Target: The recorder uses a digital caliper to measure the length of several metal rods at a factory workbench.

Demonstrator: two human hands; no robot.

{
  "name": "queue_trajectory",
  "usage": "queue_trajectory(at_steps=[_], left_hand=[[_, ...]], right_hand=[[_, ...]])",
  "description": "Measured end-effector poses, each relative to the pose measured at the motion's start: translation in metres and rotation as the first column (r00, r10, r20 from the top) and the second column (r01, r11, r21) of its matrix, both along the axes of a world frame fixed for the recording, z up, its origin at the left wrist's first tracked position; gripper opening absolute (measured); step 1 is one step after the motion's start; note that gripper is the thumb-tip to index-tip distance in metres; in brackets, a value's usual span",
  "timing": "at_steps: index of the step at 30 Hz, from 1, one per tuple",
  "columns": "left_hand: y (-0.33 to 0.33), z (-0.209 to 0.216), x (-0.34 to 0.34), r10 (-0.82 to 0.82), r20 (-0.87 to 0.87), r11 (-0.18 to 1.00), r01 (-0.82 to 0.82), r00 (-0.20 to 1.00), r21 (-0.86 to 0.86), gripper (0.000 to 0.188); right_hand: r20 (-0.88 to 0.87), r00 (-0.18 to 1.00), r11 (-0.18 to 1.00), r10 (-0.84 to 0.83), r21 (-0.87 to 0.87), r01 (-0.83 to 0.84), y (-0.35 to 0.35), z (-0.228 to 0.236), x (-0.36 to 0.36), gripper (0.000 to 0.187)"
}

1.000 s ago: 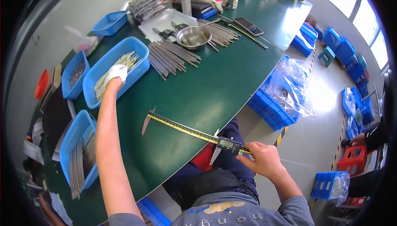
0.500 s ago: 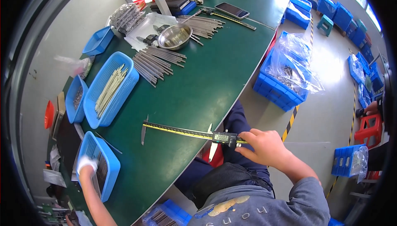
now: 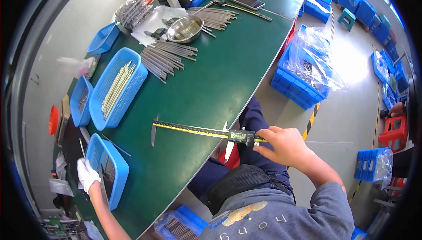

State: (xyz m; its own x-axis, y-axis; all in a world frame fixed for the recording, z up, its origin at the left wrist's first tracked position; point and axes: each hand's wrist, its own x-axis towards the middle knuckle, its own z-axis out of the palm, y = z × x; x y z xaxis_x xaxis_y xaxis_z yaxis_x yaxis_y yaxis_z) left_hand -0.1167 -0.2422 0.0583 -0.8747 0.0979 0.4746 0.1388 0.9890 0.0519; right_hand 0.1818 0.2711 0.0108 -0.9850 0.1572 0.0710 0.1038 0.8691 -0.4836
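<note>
My right hand (image 3: 283,145) grips the slider end of a digital caliper (image 3: 193,129). The caliper lies across the green table's (image 3: 176,178) front edge, its jaws wide apart with nothing between them. In a white glove, my left hand (image 3: 89,176) is closed beside the left rim of the nearest blue basket (image 3: 124,169). A thin metal rod (image 3: 82,147) sticks up from its fingers. Dark thin rods (image 3: 110,174) lie inside that basket. A single loose rod (image 3: 116,145) rests on the table just beyond it.
Farther off stand a blue basket of pale rods (image 3: 118,90) and a smaller blue bin (image 3: 81,101). Grey rods (image 3: 160,62) lie near a metal bowl (image 3: 185,29). A phone (image 3: 246,1) and another caliper (image 3: 246,11) are at the back. Blue crates (image 3: 301,79) stand right of the table.
My left hand has come out of the nearest basket to its left rim, with a thin rod now showing in its fingers. My right hand keeps its grip on the caliper.
</note>
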Motion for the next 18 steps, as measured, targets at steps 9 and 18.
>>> queue_trajectory(at_steps=[9,18], left_hand=[[0.246,-0.014,0.127,-0.976,0.077,0.203,0.979,0.203,-0.011,0.029],[0.269,-0.06,0.133,-0.967,-0.118,0.223,0.974,0.227,0.047,0.027]], right_hand=[[0.006,1.0,1.0,-0.02,-0.015,0.02,-0.003,0.004,-0.001,0.03],[-0.022,0.997,0.996,-0.078,-0.039,0.077,-0.005,0.005,0.0,0.031]])
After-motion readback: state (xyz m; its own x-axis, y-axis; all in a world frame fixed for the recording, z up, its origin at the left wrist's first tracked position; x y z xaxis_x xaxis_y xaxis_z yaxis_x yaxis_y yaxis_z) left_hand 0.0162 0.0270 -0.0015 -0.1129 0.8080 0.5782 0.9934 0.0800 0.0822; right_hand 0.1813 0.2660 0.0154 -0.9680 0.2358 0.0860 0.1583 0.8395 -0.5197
